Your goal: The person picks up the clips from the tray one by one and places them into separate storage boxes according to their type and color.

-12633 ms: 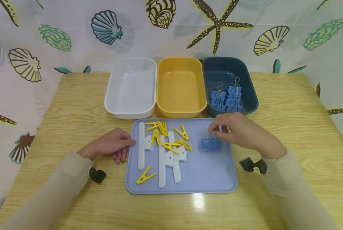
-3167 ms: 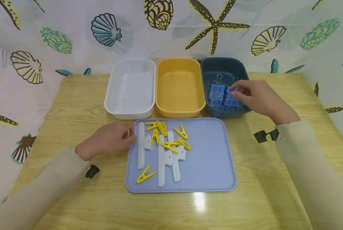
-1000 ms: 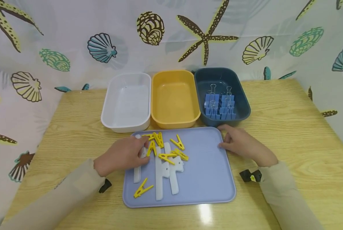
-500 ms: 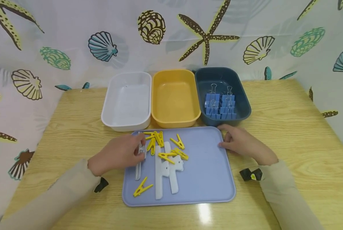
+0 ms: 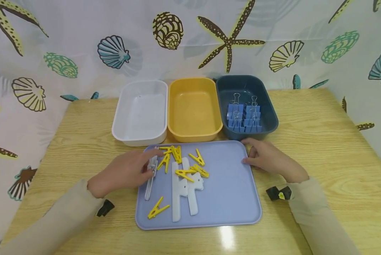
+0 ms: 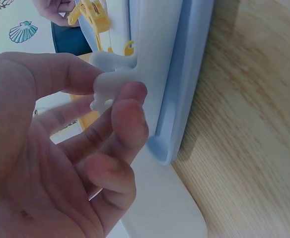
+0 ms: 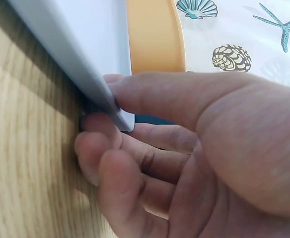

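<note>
My left hand (image 5: 123, 170) pinches the grip tabs of a white bag clip (image 5: 149, 182) at the tray's left side. The clip is turned on its edge; in the left wrist view its tabs (image 6: 112, 82) sit between thumb and fingers. With thumb over the rim and fingers below it, my right hand (image 5: 270, 157) grips the far right corner of the lavender tray (image 5: 228, 198). Two more white bag clips (image 5: 176, 198) lie flat mid-tray. Yellow clothespins (image 5: 158, 208) are scattered around and partly over them, several close to my left fingertips.
Behind the tray stand a white bin (image 5: 142, 109), a yellow bin (image 5: 195, 109) and a dark blue bin (image 5: 268, 102) side by side. Blue binder clips (image 5: 252, 120) stand in the dark bin. A shell-print cloth (image 5: 177, 67) hangs behind the wooden table (image 5: 308, 141).
Over the last second my left hand took hold of the left bag clip, tipped it onto its edge and drew it slightly left. My right hand earlier left the dark bin for the tray's corner.
</note>
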Demonstrator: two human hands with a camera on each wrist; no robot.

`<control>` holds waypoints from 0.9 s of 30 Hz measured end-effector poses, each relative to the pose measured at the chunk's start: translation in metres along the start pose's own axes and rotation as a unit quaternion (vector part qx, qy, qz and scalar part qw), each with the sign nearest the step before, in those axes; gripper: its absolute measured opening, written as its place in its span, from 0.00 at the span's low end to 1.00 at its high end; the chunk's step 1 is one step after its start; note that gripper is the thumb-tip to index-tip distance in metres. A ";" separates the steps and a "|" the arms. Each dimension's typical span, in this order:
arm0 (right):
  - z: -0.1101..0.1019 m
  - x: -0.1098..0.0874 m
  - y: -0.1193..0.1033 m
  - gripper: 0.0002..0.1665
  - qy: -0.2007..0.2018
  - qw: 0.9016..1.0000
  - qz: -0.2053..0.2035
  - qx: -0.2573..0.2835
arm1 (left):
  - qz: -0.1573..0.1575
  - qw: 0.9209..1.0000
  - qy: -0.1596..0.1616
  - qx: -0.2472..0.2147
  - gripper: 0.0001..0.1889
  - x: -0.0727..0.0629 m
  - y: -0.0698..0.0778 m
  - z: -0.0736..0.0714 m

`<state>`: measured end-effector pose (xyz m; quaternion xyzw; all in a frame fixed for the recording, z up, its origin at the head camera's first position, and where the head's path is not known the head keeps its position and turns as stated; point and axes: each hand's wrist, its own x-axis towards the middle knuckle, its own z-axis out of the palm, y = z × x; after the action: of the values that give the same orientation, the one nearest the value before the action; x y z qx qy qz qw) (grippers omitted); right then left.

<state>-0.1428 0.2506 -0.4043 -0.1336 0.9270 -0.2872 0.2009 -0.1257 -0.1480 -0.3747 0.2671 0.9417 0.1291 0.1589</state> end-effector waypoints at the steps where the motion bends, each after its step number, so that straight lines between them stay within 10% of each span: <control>1: 0.001 0.000 0.000 0.33 -0.001 1.000 0.001 0.002 | 0.004 1.000 -0.001 0.003 0.23 -0.001 0.000 0.001; 16: 0.002 -0.002 0.001 0.32 -0.006 1.000 -0.007 0.010 | 0.010 1.000 0.005 -0.002 0.12 -0.002 -0.003 0.004; 27: -0.002 0.000 -0.002 0.33 -0.007 1.000 0.002 -0.001 | -0.066 0.997 -0.012 -0.031 0.23 -0.003 -0.001 -0.005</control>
<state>-0.1438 0.2502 -0.4022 -0.1334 0.9261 -0.2851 0.2078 -0.1257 -0.1513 -0.3701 0.2004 0.9509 0.1444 0.1866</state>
